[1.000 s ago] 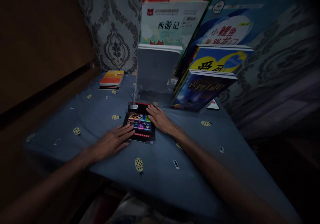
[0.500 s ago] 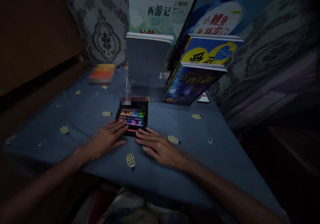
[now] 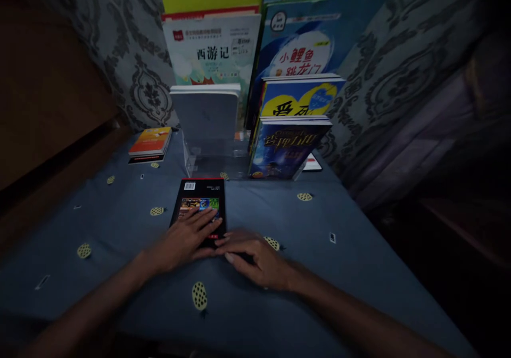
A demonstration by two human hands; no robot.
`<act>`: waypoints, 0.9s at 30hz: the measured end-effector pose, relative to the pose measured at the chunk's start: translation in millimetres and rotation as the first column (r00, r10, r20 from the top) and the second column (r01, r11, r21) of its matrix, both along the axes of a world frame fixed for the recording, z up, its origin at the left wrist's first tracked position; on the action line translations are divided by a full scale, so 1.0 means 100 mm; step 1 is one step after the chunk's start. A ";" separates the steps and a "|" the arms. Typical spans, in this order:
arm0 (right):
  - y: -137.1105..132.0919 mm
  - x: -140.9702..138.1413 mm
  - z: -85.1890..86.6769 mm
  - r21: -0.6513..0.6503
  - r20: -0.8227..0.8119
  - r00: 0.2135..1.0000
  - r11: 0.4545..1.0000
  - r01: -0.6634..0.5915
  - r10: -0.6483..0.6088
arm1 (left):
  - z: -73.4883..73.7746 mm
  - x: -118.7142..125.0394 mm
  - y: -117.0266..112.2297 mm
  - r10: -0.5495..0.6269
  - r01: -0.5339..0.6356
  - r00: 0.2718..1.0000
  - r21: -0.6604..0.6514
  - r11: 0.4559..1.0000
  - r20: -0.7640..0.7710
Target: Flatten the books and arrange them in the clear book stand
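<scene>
A black book (image 3: 202, 190) with a barcode and small colored pictures lies flat on the table. My left hand (image 3: 187, 236) rests on its lower half, fingers stretched out over the pictures. At the book's lower right corner, my right hand (image 3: 257, 258) is curled, with its fingertips together on the corner and its thumb just below. The tip of my left thumb is close to those fingertips. Both hands partly hide the lower part of the cover.
Behind the book stands a clear plastic book rack (image 3: 215, 167). It holds a grey-backed book (image 3: 207, 114) and a stepped row of books, with a dark blue book (image 3: 287, 147) in front. An orange book (image 3: 150, 140) lies at the back left on the blue patterned tablecloth (image 3: 131, 214).
The view has tilted up, so more of the upper books shows. My left hand has slid farther over the book. My right fingers have curled at its corner.
</scene>
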State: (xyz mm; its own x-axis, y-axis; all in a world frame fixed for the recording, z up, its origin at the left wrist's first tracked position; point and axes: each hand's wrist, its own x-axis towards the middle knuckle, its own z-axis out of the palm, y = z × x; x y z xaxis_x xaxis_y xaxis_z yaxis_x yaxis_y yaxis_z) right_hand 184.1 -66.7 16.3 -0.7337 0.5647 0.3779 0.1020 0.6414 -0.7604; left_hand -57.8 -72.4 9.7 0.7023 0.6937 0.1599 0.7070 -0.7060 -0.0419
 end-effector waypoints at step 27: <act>0.23 0.03 -0.08 0.149 0.222 0.974 0.989 0.013 -0.047 | 0.09 0.13 -0.59 -0.162 0.228 0.964 0.338 0.913 -0.212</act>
